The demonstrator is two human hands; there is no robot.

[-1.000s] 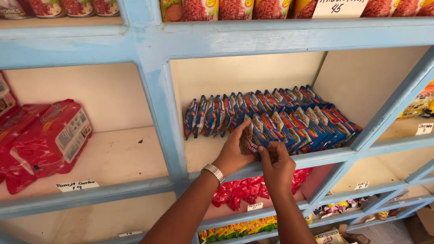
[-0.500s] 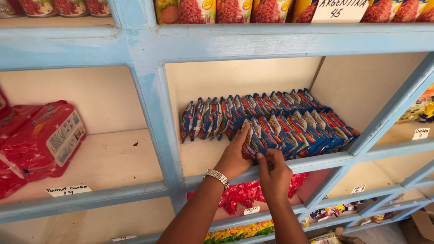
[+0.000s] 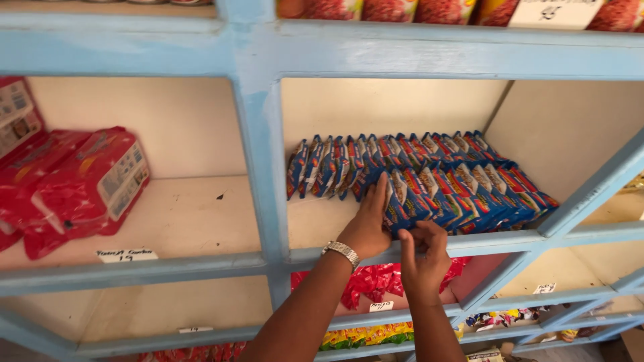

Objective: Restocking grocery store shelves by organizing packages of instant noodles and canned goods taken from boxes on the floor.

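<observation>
Two rows of blue and red snack packets (image 3: 463, 184) stand on edge in the middle compartment of a light blue shelf unit (image 3: 258, 167). My left hand (image 3: 367, 224), with a metal watch on the wrist, lies flat against the left end of the front row (image 3: 439, 201). Just below it, at the shelf's front edge, my right hand (image 3: 421, 258) has its fingers curled at the bottom of the leftmost front packets. The back row (image 3: 335, 164) leans toward the left, apart from both hands.
Large red multipacks (image 3: 80, 184) fill the left compartment, with a paper price tag (image 3: 125, 255) on the ledge. Red packets (image 3: 376, 281) and yellow packets (image 3: 365, 335) sit on lower shelves. Red and orange bags (image 3: 416, 8) line the top shelf.
Both hands stay at the left end of the front row; the right hand has dropped slightly to the shelf edge. The camera has shifted a little.
</observation>
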